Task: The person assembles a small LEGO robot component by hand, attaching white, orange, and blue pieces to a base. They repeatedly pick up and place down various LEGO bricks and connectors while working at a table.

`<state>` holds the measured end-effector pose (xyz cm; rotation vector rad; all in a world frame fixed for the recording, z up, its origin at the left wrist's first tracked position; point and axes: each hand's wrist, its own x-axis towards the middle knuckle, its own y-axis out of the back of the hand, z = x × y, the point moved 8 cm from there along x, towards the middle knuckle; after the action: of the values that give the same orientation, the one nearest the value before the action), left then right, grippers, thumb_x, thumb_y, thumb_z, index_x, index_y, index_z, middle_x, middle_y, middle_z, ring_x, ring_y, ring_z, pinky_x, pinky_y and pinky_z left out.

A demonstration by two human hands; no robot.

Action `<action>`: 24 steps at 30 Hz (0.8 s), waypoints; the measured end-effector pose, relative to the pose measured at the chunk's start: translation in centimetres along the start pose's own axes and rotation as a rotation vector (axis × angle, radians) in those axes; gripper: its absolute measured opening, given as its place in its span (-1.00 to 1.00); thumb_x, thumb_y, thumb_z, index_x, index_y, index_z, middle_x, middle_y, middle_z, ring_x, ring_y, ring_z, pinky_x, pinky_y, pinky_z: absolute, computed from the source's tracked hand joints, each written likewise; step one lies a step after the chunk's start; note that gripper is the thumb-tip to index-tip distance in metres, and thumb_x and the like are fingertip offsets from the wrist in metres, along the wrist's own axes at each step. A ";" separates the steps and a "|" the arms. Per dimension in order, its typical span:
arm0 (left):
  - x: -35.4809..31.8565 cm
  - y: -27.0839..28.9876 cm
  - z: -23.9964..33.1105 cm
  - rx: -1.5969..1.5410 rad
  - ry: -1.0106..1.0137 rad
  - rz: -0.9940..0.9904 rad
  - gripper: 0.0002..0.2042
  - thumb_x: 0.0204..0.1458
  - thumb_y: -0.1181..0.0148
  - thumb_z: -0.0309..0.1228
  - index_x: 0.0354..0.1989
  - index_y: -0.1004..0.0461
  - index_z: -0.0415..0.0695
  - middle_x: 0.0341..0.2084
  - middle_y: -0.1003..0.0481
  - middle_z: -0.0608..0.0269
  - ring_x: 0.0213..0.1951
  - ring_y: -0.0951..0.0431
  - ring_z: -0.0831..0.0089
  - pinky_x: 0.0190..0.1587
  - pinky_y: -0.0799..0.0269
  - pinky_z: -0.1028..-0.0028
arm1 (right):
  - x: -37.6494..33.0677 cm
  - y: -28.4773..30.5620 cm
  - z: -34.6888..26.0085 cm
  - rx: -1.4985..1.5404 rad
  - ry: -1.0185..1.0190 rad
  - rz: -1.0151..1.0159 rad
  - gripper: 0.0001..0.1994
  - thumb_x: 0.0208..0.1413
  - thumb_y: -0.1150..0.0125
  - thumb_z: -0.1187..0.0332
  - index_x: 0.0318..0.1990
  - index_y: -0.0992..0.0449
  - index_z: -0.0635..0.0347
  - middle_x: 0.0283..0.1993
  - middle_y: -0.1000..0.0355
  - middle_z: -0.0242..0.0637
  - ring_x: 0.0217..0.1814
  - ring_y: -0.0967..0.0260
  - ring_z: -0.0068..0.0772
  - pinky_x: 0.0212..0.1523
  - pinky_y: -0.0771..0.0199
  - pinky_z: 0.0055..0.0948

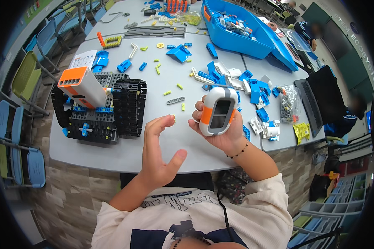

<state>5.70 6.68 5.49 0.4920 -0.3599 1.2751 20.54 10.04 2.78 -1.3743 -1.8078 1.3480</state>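
In my right hand [228, 139] is a rounded white, orange and grey handheld controller [218, 111] with a dark screen panel facing up; my fingers wrap round its sides and back. My left hand [158, 151] is raised beside it, thumb and fingers apart, with nothing in it. To the left on the table stands a tracked robot model [97, 106] with black treads, blue connectors and an orange-and-white block [83, 87] tilted on top. Between the model and the controller lie a grey beam [175, 101] and several small yellow-green pegs [180, 86].
Blue and white building pieces [257, 89] are heaped right of the controller, near a clear bag of parts [289, 103], a yellow packet [302, 133] and a laptop [309, 97]. A blue bin [245, 39] of parts stands at the back. Chairs [27, 83] line the left; other people sit at the right.
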 end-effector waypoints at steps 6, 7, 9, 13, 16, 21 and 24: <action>-0.4 0.4 -2.3 -0.134 0.134 0.052 -0.44 0.02 -0.12 -0.42 0.20 -0.11 -0.29 0.10 -0.20 0.01 0.13 -0.29 0.21 0.22 -0.14 0.20 | 0.6 0.9 -0.5 0.033 0.054 0.114 -0.62 0.25 0.30 0.15 -0.01 -0.33 0.21 -0.14 -0.33 -0.22 -0.09 -0.39 -0.29 0.18 -0.40 -0.06; -0.5 0.6 -2.6 -0.142 0.142 0.069 -0.45 0.03 -0.11 -0.42 0.21 -0.11 -0.28 0.10 -0.20 0.02 0.13 -0.29 0.22 0.23 -0.14 0.21 | 0.6 1.1 -0.5 0.021 0.064 0.152 -0.61 0.26 0.32 0.15 0.00 -0.33 0.21 -0.14 -0.33 -0.21 -0.09 -0.39 -0.28 0.19 -0.39 -0.04; -0.6 0.5 -3.0 -0.133 0.155 0.058 -0.45 0.03 -0.11 -0.43 0.21 -0.11 -0.28 0.10 -0.20 0.03 0.13 -0.30 0.23 0.23 -0.13 0.21 | 0.6 1.4 -0.6 -0.022 0.078 0.208 -0.59 0.26 0.35 0.14 0.02 -0.32 0.24 -0.13 -0.34 -0.18 -0.08 -0.39 -0.25 0.20 -0.38 -0.02; -0.8 0.4 -3.6 -0.129 0.184 0.047 -0.44 0.03 -0.11 -0.43 0.22 -0.11 -0.28 0.09 -0.22 0.04 0.12 -0.30 0.24 0.22 -0.14 0.22 | 0.7 1.2 -0.6 -0.062 0.077 0.183 -0.55 0.27 0.37 0.11 0.03 -0.33 0.26 -0.09 -0.35 -0.13 -0.07 -0.40 -0.21 0.22 -0.35 0.01; -0.9 0.3 -3.6 -0.149 0.188 0.035 -0.42 0.03 -0.12 -0.41 0.23 -0.09 -0.27 0.08 -0.22 0.03 0.12 -0.30 0.23 0.22 -0.15 0.23 | 0.5 0.9 -0.2 -0.167 0.031 0.096 -0.62 0.29 0.30 0.19 0.07 -0.33 0.22 -0.02 -0.38 -0.17 0.03 -0.39 -0.30 0.17 -0.41 -0.12; -1.0 0.3 -3.1 -0.163 0.183 0.027 -0.24 -0.03 -0.28 -0.30 0.30 -0.01 -0.27 0.11 -0.19 -0.01 0.12 -0.30 0.21 0.20 -0.20 0.22 | 0.4 -0.9 -0.6 -0.924 0.184 -0.109 -0.70 0.20 -0.03 0.27 0.00 -0.38 0.26 -0.10 -0.38 -0.29 -0.07 -0.36 -0.48 -0.09 -0.38 -0.51; -1.1 0.5 -2.5 -0.061 0.139 -0.004 -0.14 -0.10 -0.37 -0.25 0.32 0.02 -0.27 0.12 -0.16 -0.05 0.13 -0.29 0.18 0.19 -0.22 0.22 | -0.3 -2.7 -0.3 -1.475 0.384 -0.273 -0.71 0.12 -0.11 0.30 -0.07 -0.45 0.27 -0.16 -0.36 -0.26 -0.15 -0.33 -0.41 -0.16 -0.35 -0.48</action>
<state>4.89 7.28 2.86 0.3507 -0.2800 1.2828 19.78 9.91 5.40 -1.6452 -2.5567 -0.6409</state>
